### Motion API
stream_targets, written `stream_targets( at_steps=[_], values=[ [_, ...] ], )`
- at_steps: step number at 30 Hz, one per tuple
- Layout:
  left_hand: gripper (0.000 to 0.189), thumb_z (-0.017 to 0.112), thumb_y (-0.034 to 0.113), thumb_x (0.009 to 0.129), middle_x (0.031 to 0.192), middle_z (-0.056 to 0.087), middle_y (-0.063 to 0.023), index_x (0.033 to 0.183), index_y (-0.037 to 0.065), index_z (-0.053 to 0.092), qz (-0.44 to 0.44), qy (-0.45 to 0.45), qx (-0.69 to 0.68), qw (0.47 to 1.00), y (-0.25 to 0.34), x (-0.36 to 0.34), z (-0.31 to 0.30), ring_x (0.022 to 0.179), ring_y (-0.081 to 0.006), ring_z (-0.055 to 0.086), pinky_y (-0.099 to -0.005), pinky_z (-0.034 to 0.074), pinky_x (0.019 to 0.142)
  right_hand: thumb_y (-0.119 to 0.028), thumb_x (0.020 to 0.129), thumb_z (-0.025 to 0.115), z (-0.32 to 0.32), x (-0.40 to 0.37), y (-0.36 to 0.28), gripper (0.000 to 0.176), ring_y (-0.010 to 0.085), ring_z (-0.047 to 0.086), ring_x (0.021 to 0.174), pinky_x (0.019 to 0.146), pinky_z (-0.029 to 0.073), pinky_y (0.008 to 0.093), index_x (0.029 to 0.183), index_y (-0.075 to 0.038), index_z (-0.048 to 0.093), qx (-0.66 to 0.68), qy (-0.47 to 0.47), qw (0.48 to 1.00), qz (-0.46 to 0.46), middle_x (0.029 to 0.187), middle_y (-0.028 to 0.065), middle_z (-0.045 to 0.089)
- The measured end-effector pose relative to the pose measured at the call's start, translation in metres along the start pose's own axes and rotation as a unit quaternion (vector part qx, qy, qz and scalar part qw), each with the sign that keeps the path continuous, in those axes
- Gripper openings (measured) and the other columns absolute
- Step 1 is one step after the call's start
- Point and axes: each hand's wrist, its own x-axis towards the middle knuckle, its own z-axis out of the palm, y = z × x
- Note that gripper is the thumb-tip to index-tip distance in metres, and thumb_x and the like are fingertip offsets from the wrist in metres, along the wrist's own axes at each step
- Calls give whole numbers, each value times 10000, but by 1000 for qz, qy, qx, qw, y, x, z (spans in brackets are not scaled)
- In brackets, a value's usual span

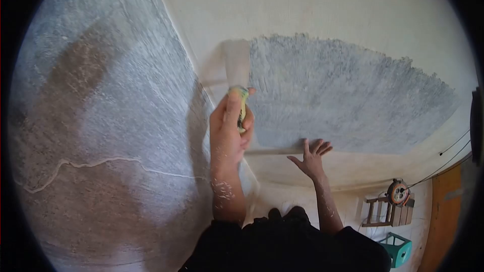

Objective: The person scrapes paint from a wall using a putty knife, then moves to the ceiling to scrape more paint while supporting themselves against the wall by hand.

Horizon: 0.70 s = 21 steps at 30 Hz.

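My left hand (231,121) is closed round the yellowish handle of a scraper (237,63). Its wide, pale blade points upward, flat or nearly flat against the wall beside the corner. A grey, rough-edged patch (343,90) starts right at the blade's edge and spreads to the right across the off-white wall (312,0). Lower down, my right hand (312,162) is spread at the bottom edge of that patch, fingers apart and holding nothing; it seems to rest on the wall. White flecks dot both forearms.
On the left, a grey streaked wall (126,111) with a pale wavy line meets the off-white wall at a corner. At the lower right are a cable reel (398,192) on a wooden stool (401,215), a green plastic stool (399,252) and an orange-brown panel (443,211).
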Motion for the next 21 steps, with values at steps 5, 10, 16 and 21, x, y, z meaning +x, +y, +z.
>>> stream_targets(
  at_steps=[5,10,16,21],
  values=[
    [460,491,414,979,578,438,33,1143,-4,590,-16,-8,113,993,-44,3,-31,435,-23,311,-187,218,399,-600,762,680,3,-2,0,935,518,-282,1328,1016,-141,696,1473,-155,268,42,2,999,20,1496,298,-195],
    [407,479,423,982,618,452,31,987,33,596,-229,-44,174,957,-111,-35,-79,480,-25,353,-191,259,429,-472,803,701,-16,-9,-6,807,422,-76,1430,1071,-90,647,1460,-188,329,76,-12,994,75,1564,189,67],
    [396,432,420,999,673,471,30,1040,50,565,-211,-73,169,960,-232,-56,-146,492,-39,386,-194,292,430,-209,822,710,-30,-30,-8,675,354,152,1428,1127,33,535,1422,-169,405,142,-2,981,130,1528,161,243],
    [399,408,431,1003,616,462,24,958,57,537,-327,27,130,935,-327,-79,-162,458,-47,405,-217,339,401,-145,829,686,-31,-32,-8,612,343,212,1407,1124,119,513,1394,-160,450,145,6,980,138,1511,163,267]
  ],
)
